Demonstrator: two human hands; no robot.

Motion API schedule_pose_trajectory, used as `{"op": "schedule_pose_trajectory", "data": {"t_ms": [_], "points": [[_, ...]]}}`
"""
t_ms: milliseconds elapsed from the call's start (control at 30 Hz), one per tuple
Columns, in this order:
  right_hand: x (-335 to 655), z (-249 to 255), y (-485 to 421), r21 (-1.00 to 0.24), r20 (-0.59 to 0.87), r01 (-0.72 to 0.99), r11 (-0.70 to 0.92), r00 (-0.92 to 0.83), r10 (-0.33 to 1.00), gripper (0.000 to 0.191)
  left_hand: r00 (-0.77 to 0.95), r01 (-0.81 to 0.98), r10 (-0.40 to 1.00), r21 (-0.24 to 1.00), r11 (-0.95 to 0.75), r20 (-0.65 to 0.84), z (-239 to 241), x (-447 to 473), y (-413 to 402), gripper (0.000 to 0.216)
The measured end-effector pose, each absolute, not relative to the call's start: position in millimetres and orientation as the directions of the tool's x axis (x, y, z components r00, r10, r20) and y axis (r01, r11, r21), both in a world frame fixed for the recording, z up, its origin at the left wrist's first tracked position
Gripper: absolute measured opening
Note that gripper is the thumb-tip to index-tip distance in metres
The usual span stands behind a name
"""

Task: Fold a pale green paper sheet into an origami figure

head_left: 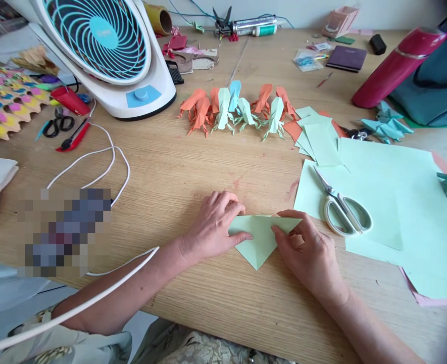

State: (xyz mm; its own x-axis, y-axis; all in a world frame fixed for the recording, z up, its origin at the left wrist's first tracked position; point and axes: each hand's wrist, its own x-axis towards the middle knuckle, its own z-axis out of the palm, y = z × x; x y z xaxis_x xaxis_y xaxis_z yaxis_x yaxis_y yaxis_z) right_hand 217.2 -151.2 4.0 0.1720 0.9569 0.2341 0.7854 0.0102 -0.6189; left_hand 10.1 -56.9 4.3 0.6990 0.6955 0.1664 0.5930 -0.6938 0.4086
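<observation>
A pale green sheet of paper (256, 247), folded into a triangle, lies near the table's front edge with its point toward me. My left hand (217, 225) grips its left corner, thumb on top and fingers behind the long edge. At the right corner, my right hand (308, 247) pinches the paper between thumb and fingers. White-handled scissors (342, 207) rest just beyond my right hand on large mint green sheets (382, 182). Farther back stand several folded paper figures, among them an orange one (263, 98), a mint one (275, 116) and a blue one (234, 95).
A white fan (147, 81) stands at the back left, its white cable (122, 156) looping over the table (162, 167). Black-handled scissors (58, 124) lie left of it. Small cut green papers (321, 139) are stacked right of the figures. A red flask (397, 68) leans at the right.
</observation>
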Motion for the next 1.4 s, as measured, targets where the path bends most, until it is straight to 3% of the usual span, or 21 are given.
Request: {"op": "schedule_pose_trajectory", "data": {"t_ms": [133,200,267,333,400,633,733,867,1000,1067,1267,1333,1400], "points": [[226,6,-147,-0.399,0.458,0.916,0.041,0.160,0.874,0.048,0.706,0.567,0.691,0.458,-0.685,0.159,2,10,-57,0.042],[228,9,-146,-0.243,0.560,0.963,0.121,0.037,0.827,0.048,0.713,0.561,0.686,0.467,-0.683,0.146,3,10,-56,0.042],[228,11,-146,-0.156,0.559,0.941,0.300,-0.167,0.812,0.038,0.725,0.557,0.676,0.464,-0.688,0.132,4,10,-54,0.039],[226,11,-146,-0.150,0.477,0.861,0.486,-0.368,0.798,0.032,0.742,0.551,0.659,0.450,-0.703,0.121,7,9,-53,0.035],[223,9,-145,-0.166,0.385,0.816,0.554,-0.463,0.798,0.029,0.752,0.557,0.651,0.422,-0.715,0.109,11,8,-52,0.032],[217,7,-146,-0.116,0.288,0.878,0.464,-0.418,0.862,0.031,0.649,0.689,0.755,0.347,-0.636,0.097,24,-4,-45,0.030],[216,9,-146,-0.098,0.264,0.881,0.462,-0.425,0.866,0.032,0.575,0.696,0.816,0.490,-0.525,0.057,27,-8,-40,0.024],[214,9,-145,-0.122,0.250,0.880,0.458,-0.420,0.872,0.029,0.492,0.514,0.870,0.818,-0.259,-0.034,29,-8,-37,0.021],[213,8,-144,-0.146,0.246,0.879,0.454,-0.412,0.877,0.030,0.483,0.324,0.872,0.941,-0.093,-0.080,26,-1,-46,0.050],[213,8,-145,-0.148,0.244,0.880,0.451,-0.410,0.879,0.032,0.459,0.330,0.887,0.935,-0.129,-0.040,22,5,-55,0.059],[214,8,-145,-0.160,0.251,0.879,0.449,-0.403,0.880,0.034,0.426,0.262,0.865,0.879,-0.398,0.265,15,19,-81,0.091],[214,8,-145,-0.162,0.250,0.880,0.447,-0.402,0.881,0.037,0.458,0.277,0.840,0.851,-0.446,0.291,14,20,-84,0.085],[214,8,-144,-0.162,0.246,0.881,0.445,-0.401,0.883,0.038,0.510,0.306,0.802,0.806,-0.508,0.312,12,20,-84,0.063]]}}
